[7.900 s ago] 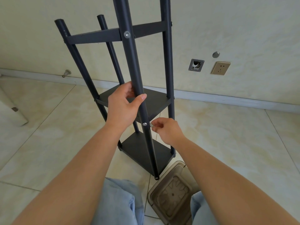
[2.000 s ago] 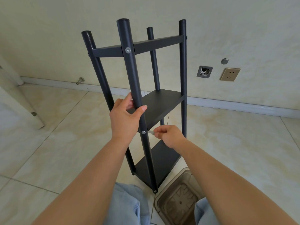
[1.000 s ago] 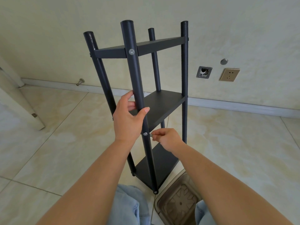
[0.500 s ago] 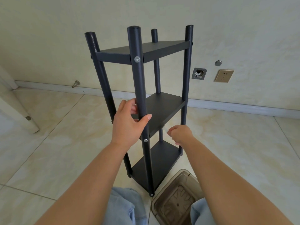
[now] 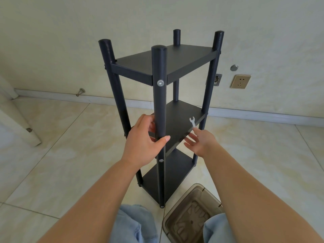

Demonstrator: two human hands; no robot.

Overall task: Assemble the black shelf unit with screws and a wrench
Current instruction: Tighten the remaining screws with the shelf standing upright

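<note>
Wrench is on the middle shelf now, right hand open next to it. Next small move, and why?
Probably draw the right hand clear and check that the shelf unit stands square. The wrench lies on the middle shelf, fingers straight beside its handle; the screws visible on the front post look seated, and the left hand grips that post.

Wall [image 5: 61,32]: pale cream, faintly mottled finish, evenly lit. White baseboard [image 5: 263,114] runs along its foot. Floor [image 5: 52,155]: large glossy beige tiles with marbled pattern, thin dark grout lines. On wall, right side: gold-toned power socket [image 5: 240,81]; small round metal cap [image 5: 234,67] above and left of it; square metal-framed opening [image 5: 218,79] beside it. Metal door stop [image 5: 80,91] at baseboard, left. White door edge [image 5: 15,120] at far left.
</note>
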